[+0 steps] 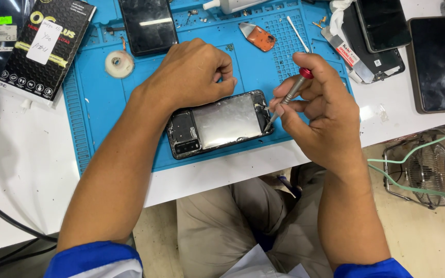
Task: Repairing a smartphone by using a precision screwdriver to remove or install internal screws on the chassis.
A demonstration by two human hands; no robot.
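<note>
On the white workbench a blue repair mat was spread, and near its front edge an opened phone was laid with its back cover off, so that the silvery battery and the dark camera block were exposed. The phone was steadied from above by the left hand, which was curled into a loose fist with its knuckles pressed at the upper edge of the frame; whether anything small was pinched inside that fist could not be told. A slim precision screwdriver with a red cap was gripped in the right hand, the fingers closed round the shaft and the forefinger capped over the red end. Its tip was set down at the phone's right-hand end, just at the corner of the frame.

The step in hand was judged to be the working of a small screw at that end — loosening or tightening could not be told. The next move was judged to call for the tip to be kept square in the screw head, light downward pressure to be held by the forefinger, and the shaft to be turned by the fingertips while the phone was kept from sliding on the mat.

Farther back, a roll of tape, an orange part and a white swab were left on the mat — all well apart from the hands
</note>
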